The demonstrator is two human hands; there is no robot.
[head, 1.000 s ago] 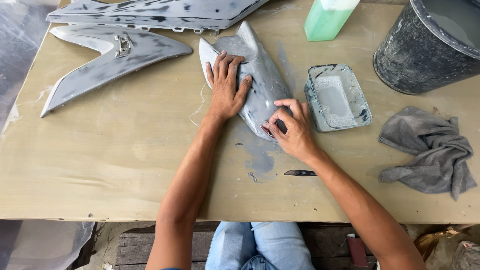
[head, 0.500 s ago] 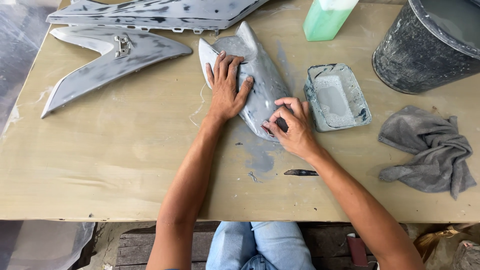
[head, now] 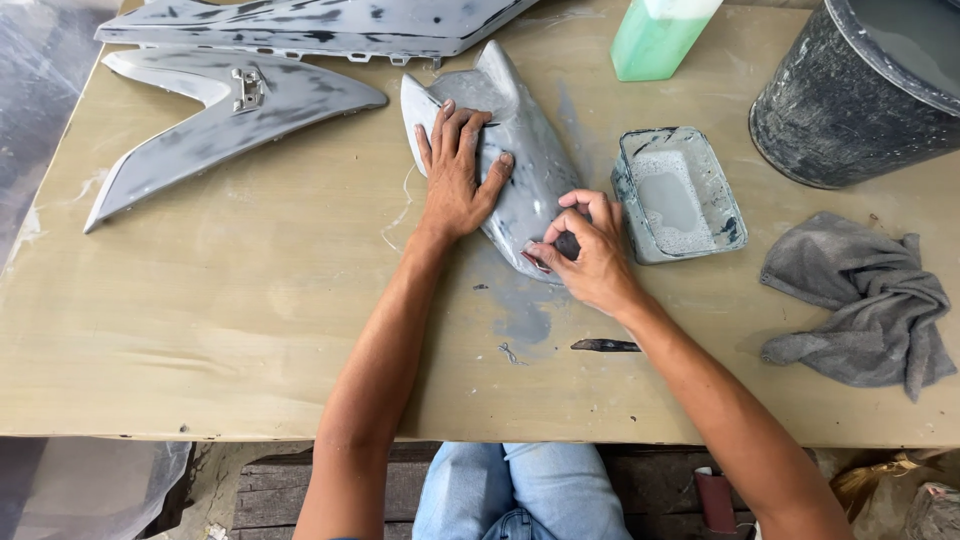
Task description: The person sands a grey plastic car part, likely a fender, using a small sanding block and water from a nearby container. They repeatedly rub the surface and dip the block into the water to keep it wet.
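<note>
Worktable, grey panel under both hands

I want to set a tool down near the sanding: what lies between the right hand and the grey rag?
In the head view, a shallow rectangular tray of soapy water sits between the right hand and the grey rag; bare table otherwise.

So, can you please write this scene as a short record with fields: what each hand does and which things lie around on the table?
left hand: left hand flat on the grey curved panel, fingers spread
right hand: right hand pinches a small dark piece against the panel's near end
table: tan table with wet grey smears
near right: rectangular tray with cloudy water; crumpled grey rag
far right: dark bucket; green bottle
far left: two long grey panels
front edge: small dark scrap
</note>
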